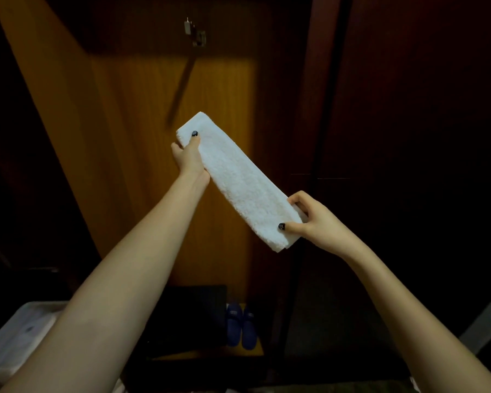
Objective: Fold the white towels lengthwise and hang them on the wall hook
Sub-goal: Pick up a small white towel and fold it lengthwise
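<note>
White terry cloth, the towel [240, 182] is folded into a long narrow strip and held slantwise in the air in front of a wooden wall panel [142, 154]. The left hand [189, 158] pinches its upper end, thumb on top; the right hand [312, 219] pinches the lower end. The metal wall hook [195, 32] sits above, well apart.

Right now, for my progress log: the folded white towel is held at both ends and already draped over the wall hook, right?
No. The left hand and right hand hold the folded white towel at both ends, but it is below the wall hook, not draped over it, as the head view shows.
</note>
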Motion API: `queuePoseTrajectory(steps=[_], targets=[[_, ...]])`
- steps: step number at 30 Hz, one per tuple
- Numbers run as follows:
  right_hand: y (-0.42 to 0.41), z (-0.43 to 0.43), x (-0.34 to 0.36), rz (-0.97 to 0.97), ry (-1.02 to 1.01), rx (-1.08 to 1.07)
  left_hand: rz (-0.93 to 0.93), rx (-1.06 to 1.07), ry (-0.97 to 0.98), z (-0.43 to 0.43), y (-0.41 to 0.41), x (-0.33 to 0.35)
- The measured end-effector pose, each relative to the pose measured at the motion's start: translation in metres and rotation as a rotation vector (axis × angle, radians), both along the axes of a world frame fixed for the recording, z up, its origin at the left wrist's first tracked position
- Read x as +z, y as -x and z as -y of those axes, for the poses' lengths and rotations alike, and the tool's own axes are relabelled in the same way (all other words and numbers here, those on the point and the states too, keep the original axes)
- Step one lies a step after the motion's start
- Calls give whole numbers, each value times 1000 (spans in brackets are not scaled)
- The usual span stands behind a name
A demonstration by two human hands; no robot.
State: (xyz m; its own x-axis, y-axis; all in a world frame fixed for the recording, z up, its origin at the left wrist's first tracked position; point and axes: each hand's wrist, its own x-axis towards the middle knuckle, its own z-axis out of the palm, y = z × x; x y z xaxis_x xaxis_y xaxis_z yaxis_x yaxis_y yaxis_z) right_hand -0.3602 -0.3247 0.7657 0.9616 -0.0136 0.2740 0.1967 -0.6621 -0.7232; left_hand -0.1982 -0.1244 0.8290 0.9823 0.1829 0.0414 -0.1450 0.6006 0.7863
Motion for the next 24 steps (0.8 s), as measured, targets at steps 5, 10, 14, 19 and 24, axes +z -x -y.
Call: queuePoseTrajectory(steps=[5,10,14,19,24], targets=[[0,4,-3,113,-149,-74,-19,17,-34,-2,-8,-5],[-2,4,-2,209,-254,-136,-13,33,-18,-3,-14,-3],[-2,5,-2,145,-284,-43,-17,36,-22,-4,-14,-3],[5,2,1,-43,-452,184,-32,57,-21,-9,-12,-4],[6,-4,-1,-28,-386,118,-60,44,-4,-14,-13,-7]])
